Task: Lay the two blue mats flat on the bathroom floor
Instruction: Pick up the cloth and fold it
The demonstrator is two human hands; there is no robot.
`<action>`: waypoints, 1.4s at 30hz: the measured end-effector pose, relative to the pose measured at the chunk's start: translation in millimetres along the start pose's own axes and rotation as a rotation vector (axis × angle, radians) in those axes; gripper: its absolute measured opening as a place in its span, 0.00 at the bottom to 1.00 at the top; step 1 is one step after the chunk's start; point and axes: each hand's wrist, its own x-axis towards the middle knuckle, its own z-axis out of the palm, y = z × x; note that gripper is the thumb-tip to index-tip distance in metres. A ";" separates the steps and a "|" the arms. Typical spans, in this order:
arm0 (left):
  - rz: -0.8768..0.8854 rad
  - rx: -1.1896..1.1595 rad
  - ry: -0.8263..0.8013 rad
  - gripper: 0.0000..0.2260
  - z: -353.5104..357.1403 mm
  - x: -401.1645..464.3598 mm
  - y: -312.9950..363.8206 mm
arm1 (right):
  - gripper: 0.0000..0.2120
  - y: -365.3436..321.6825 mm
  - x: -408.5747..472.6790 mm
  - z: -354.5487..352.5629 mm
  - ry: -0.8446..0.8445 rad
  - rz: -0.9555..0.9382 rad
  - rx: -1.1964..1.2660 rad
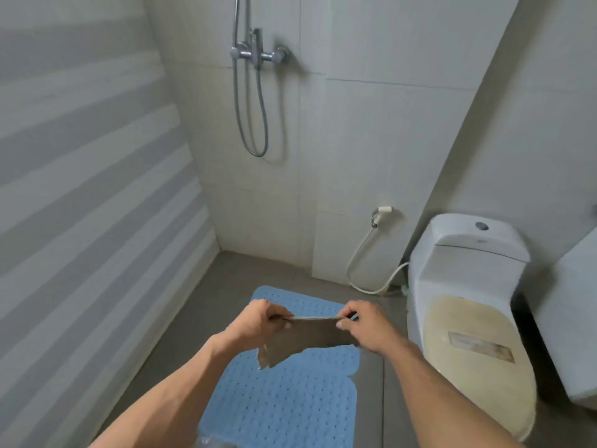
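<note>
Your left hand (pixel 258 321) and right hand (pixel 365 321) both pinch top edge of brown card (pixel 310 337), fingers curled. Blue mats (pixel 284 402) lie flat on floor directly below fingertips, long axis running away from you; hands equally near.

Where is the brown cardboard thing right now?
In the head view, the cardboard piece is held up between the left hand and right hand, over the blue mat, left of the toilet.
</note>
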 end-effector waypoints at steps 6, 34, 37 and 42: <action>-0.065 -0.062 0.233 0.06 -59.9 -47.4 -16.8 | 0.07 -85.6 22.9 8.9 -0.042 -0.184 -0.001; -1.111 0.769 0.762 0.12 -273.1 -436.7 -26.2 | 0.18 -587.0 -108.2 222.1 -0.281 -1.614 -0.374; -1.317 0.751 0.829 0.12 -276.6 -473.0 -19.8 | 0.19 -617.5 -157.3 250.1 -0.311 -1.733 -0.354; -1.606 0.769 0.863 0.12 -275.2 -524.7 -4.7 | 0.21 -647.9 -237.6 291.3 -0.400 -1.864 -0.319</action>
